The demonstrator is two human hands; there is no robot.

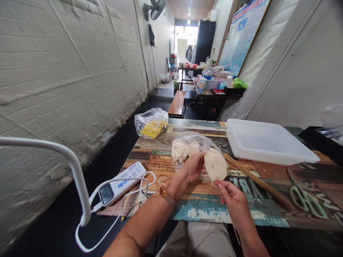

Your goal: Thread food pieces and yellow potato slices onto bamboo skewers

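A flat, pale, rounded piece of food, like a sheet of tofu or dough (215,165), hangs upright over the table. My left hand (195,167) pinches its upper left edge between thumb and fingers. At its bottom edge is my right hand (232,196), closed around a thin wooden skewer (235,233) whose lower end shows below the palm. My fingers hide the skewer's other end, so I cannot tell whether it pierces the piece. Just behind my left hand lies an open clear plastic bag (180,148) with more pale pieces inside.
Right of the bag lie bundled bamboo skewers (257,181), green-handled scissors (308,201) and a white plastic tub (270,144). A bag with yellow contents (153,127) sits at the far left corner. A white power bank (122,182) with a looping cable rests at the left edge.
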